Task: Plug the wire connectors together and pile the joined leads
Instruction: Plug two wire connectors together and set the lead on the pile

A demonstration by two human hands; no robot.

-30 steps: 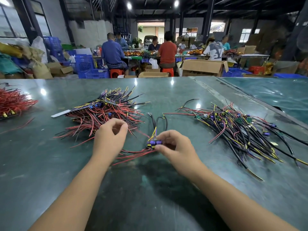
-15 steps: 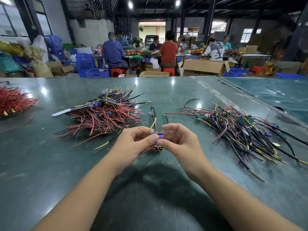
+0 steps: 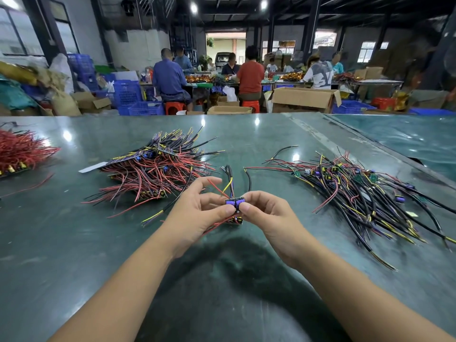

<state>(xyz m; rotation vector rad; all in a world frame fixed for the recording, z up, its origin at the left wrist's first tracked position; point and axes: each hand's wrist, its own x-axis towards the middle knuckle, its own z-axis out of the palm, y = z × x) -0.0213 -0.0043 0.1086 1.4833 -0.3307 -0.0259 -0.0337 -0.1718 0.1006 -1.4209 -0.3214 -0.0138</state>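
We hold the two purple connectors (image 3: 235, 203) side by side and touching, lifted just above the middle of the near half of the worktop (image 3: 74, 243). Our left hand (image 3: 197, 213) pinches the left one between thumb and forefinger, the other fingers fanned loose; our right hand (image 3: 267, 213) pinches the right one with fingers curled. The connectors meet along a left-to-right line between the fingertips, their wires (image 3: 230, 178) running up and away from us, so we judge the coming push must bring the hands straight toward each other; whether the halves are fully seated we cannot tell. The red-and-black heap (image 3: 158, 171) lies toward the far left, nearer our left hand, and the looser black-and-yellow tangle (image 3: 357, 191) toward the right edge. The worktop is dark green and glossy. Beyond its far edge, people sit at benches among cardboard boxes (image 3: 303, 99) and blue crates (image 3: 138, 99).
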